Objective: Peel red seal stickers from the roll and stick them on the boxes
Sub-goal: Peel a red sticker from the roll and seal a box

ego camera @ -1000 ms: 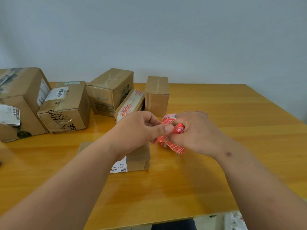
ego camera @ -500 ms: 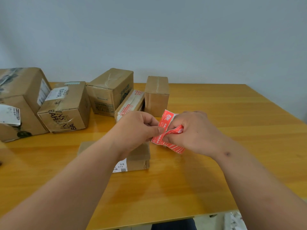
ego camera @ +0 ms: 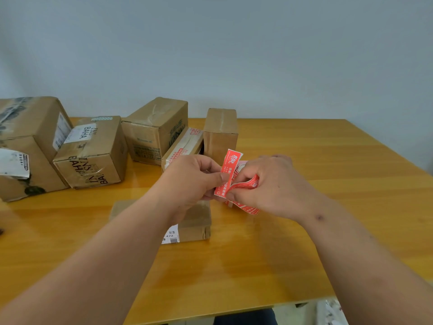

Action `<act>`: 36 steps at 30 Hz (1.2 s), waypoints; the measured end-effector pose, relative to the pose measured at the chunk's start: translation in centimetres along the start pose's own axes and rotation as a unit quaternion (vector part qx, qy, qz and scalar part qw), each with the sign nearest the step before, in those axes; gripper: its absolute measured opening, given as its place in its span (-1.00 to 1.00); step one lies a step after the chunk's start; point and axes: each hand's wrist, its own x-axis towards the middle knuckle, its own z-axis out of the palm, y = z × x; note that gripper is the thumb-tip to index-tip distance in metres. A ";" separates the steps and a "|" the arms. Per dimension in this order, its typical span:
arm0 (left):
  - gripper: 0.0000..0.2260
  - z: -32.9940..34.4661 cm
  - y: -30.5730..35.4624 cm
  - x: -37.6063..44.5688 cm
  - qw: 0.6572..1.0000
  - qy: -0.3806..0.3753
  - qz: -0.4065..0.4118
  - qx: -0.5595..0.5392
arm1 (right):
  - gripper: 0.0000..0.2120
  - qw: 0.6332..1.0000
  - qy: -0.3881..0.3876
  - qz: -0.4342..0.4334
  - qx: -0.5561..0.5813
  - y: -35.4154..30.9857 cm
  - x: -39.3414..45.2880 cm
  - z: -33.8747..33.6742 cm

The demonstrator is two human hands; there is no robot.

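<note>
My left hand [ego camera: 192,178] pinches a red seal sticker [ego camera: 230,166] that stands upright, its top end free. My right hand [ego camera: 269,184] grips the sticker roll [ego camera: 249,184], whose red strip curls under the fingers and trails out below at the strip end [ego camera: 253,210]. Both hands hover over the wooden table [ego camera: 304,231], just above a low flat cardboard box [ego camera: 196,222] with a white barcode label, mostly hidden by my left forearm.
Several cardboard boxes stand at the back left: a large one [ego camera: 25,137], one marked BAHA [ego camera: 93,151], a taped one [ego camera: 154,127], a slim box with red tape [ego camera: 182,146] and a small upright one [ego camera: 220,132]. The table's near edge runs along the bottom.
The red sticker has come further off the roll and now stands taller between my hands. My left hand has pulled slightly left; the right still holds the roll.
</note>
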 end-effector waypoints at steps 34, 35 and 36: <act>-0.93 -0.7 0.3 -1.0 0.997 0.063 0.009 -0.050 | -0.41 0.972 0.210 0.074 -0.074 0.0 0.0 0.8; -0.92 -0.7 0.3 -1.1 0.996 0.065 0.008 -0.053 | -0.53 0.972 0.217 0.070 -0.059 -0.1 -0.1 0.7; -0.91 -0.7 0.2 -1.2 0.996 0.067 0.009 -0.055 | -0.67 0.974 0.215 0.060 -0.043 -0.3 -0.3 0.7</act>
